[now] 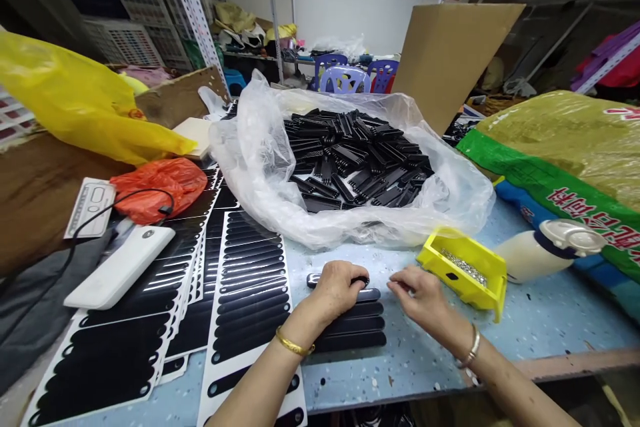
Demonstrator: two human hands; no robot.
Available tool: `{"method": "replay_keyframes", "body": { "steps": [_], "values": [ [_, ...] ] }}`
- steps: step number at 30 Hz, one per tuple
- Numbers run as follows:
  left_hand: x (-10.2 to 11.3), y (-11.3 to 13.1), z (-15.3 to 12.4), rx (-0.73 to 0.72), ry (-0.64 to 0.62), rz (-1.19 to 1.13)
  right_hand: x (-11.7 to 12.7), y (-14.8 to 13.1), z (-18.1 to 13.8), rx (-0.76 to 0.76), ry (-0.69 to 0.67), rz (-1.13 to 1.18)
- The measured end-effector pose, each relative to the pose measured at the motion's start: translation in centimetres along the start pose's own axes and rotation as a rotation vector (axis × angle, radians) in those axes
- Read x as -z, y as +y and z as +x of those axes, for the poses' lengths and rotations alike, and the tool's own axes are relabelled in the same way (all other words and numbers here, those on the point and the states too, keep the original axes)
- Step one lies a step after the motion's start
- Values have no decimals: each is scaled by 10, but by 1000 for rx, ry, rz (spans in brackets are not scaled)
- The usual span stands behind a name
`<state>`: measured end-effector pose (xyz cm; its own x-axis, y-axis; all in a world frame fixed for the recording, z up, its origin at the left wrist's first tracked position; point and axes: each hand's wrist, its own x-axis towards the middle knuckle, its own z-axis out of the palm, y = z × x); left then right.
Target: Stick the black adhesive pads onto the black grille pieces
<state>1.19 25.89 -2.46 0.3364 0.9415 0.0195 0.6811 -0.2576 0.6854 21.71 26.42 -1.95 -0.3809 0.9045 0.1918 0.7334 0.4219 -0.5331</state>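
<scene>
My left hand (336,288) is closed around a slim black strip (313,279) with rounded ends, just above the table. Below that hand, several similar black strips (353,325) lie side by side in a neat stack, partly covered by my wrist. My right hand (420,293) is a short way to the right, its thumb and fingers pinched together; whatever is between them is too small to make out. Close to it stands a yellow bin (463,273) with many small shiny metal pieces (464,265) inside.
A clear plastic bag (350,230) full of black pieces (350,160) stands behind my hands. Sheets of black stickers (253,280) lie to the left, with a white device (120,267) on them. A bottle (525,255) and a large sack (560,140) are at the right.
</scene>
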Motion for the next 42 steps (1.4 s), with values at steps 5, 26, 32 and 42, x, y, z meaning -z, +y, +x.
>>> {"method": "replay_keyframes", "body": {
  "steps": [5,26,32,42],
  "values": [
    [1,1,0,-8,1,-25,-29,-23,22,-294,-118,405],
    [63,-43,-53,283,186,81,-43,-28,38,-394,-89,335],
    [46,-56,-62,319,115,-88,-41,-31,41,-398,-96,380],
    [36,-62,-58,361,164,-157,-34,-52,42,-125,-21,254]
  ]
}}
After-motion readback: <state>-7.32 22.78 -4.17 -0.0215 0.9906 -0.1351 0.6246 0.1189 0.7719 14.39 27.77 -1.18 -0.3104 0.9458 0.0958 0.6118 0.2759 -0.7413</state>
